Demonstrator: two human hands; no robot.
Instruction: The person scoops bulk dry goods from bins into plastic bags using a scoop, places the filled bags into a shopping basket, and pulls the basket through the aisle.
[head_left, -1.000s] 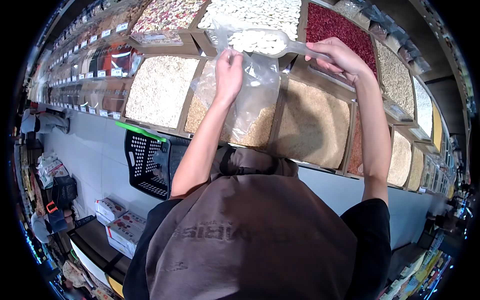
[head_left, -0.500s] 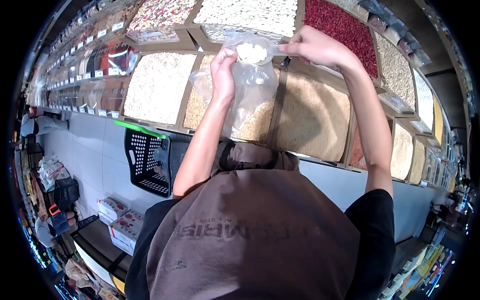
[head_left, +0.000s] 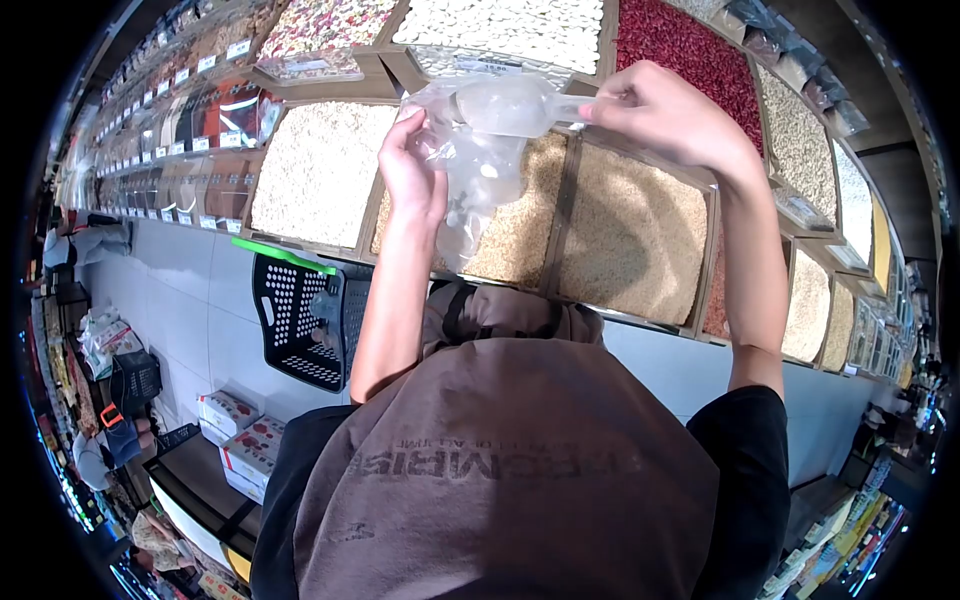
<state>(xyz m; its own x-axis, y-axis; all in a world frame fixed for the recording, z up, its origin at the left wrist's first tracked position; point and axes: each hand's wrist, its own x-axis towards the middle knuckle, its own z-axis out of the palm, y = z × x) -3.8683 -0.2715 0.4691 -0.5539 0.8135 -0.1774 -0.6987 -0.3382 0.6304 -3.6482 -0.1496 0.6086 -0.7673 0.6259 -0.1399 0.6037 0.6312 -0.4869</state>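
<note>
My right hand is closed around the handle of a translucent plastic scoop. The scoop's bowl is tipped sideways at the mouth of a clear plastic bag. My left hand grips the bag's upper edge, with the thumb uppermost. A few pale pieces show dimly inside the hanging bag. Just beyond both hands lies a bin of flat white beans. Under the bag is a bin of tan grain, partly hidden by it.
Other bins hold white grain, brown grain and dark red beans. A black basket with a green edge stands on the floor at left. Cartons are stacked behind it. Another person is at far left.
The scoop, upright with white beans showing in it before, has tipped over at the bag's mouth and the beans no longer show in it. My left hand has shifted left and down.
</note>
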